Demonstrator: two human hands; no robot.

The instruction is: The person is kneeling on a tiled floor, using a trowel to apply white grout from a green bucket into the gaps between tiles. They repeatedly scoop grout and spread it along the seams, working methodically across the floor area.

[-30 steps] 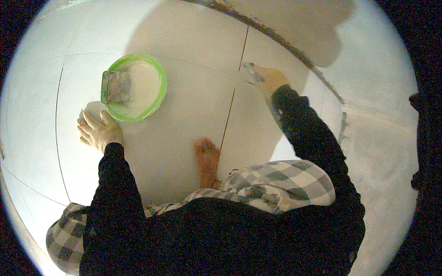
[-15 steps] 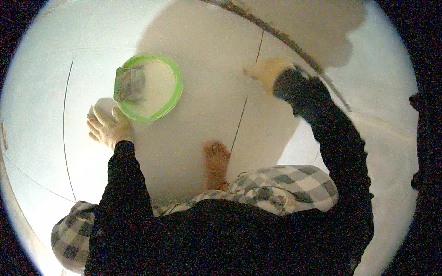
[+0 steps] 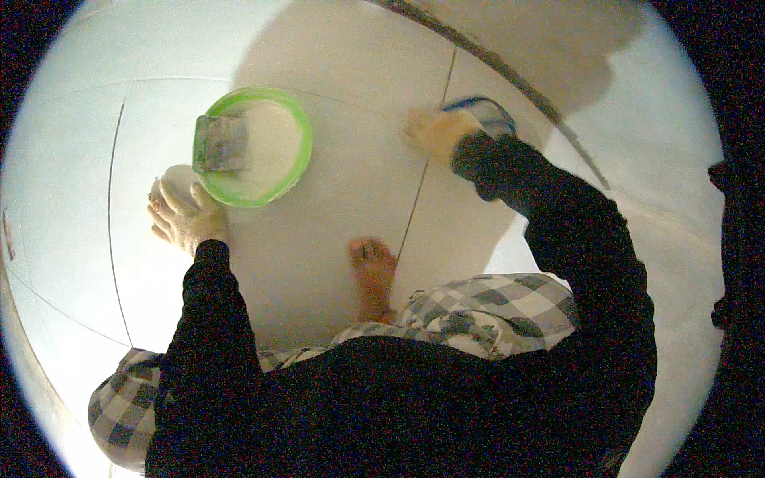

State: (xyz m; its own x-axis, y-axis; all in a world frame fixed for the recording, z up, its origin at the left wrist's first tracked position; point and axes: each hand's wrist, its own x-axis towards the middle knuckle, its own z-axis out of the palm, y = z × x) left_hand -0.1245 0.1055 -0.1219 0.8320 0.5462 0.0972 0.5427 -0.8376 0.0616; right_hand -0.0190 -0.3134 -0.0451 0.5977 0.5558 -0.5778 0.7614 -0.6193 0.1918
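Observation:
My left hand [image 3: 185,213] lies with its fingers spread on the pale floor, just left of a bucket with a green rim [image 3: 296,171]. A round greyish patch, perhaps shadow, shows beside its fingertips. Inside the bucket is whitish material [image 3: 275,147]. A flat grey tool blade [image 3: 223,143] rests at the bucket's left rim. Smeared by motion, my right hand [image 3: 438,134] is low over the floor at the upper right. It covers part of a blue-edged flat thing [image 3: 500,113], which moves along with it; the kind is unclear.
A thin dark joint line [image 3: 416,199] crosses the floor tiles [image 3: 335,183] below my right hand. My bare foot [image 3: 373,275] is planted in the middle, under checked trousers [image 3: 510,307]. Along the upper right runs a dark, rough edge [image 3: 494,52].
My right hand has moved left and slightly down, and the blue-edged thing by its wrist shows more. My left hand stays put. The whole view has shifted slightly.

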